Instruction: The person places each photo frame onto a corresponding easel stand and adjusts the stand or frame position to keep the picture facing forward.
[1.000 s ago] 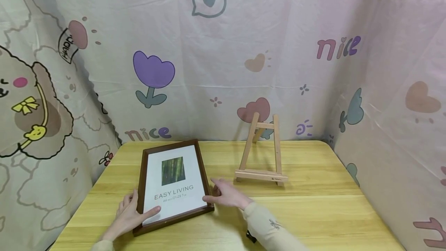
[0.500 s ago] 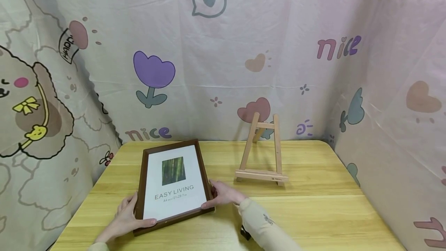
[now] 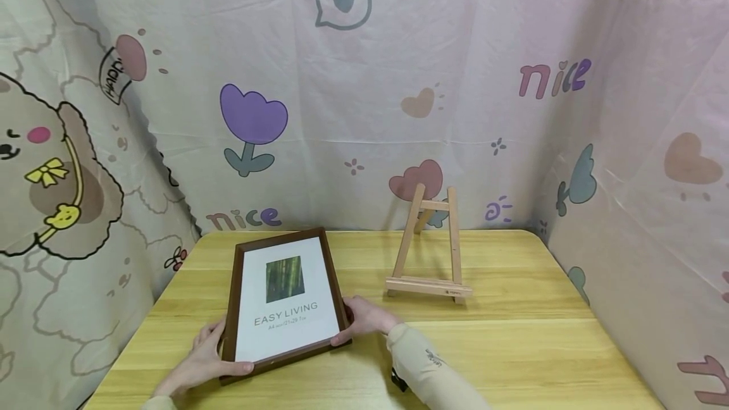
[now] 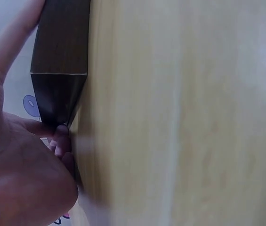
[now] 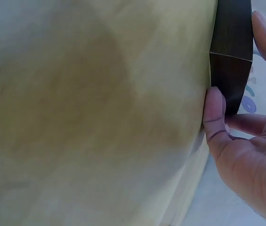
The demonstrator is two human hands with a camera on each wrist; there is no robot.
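Note:
A dark brown picture frame [image 3: 285,353] lies face up at a slant on the left half of the table, its white insert printed "EASY LIVING" under a small green picture. At its lower left corner my left hand [image 3: 199,359] grips it, thumb over the front edge and fingers along the side. My right hand [image 3: 364,320] holds the lower right side, thumb on top. In the right wrist view, fingertips [image 5: 214,106] curl under the frame's edge [image 5: 231,75]. The left wrist view shows the left fingers [image 4: 61,141] at the underside of the frame's corner [image 4: 60,89].
A small wooden easel [image 3: 427,286] stands upright at the back, right of the frame. The yellow wood-grain table [image 3: 529,334] ends at a patterned cloth backdrop [image 3: 353,81] behind and at both sides. A small black object [image 3: 398,379] shows beside the right sleeve.
My left thumb has slid down from the insert onto the frame's lower corner. My right hand has closed around the right edge. The frame has barely moved; the easel stands unmoved.

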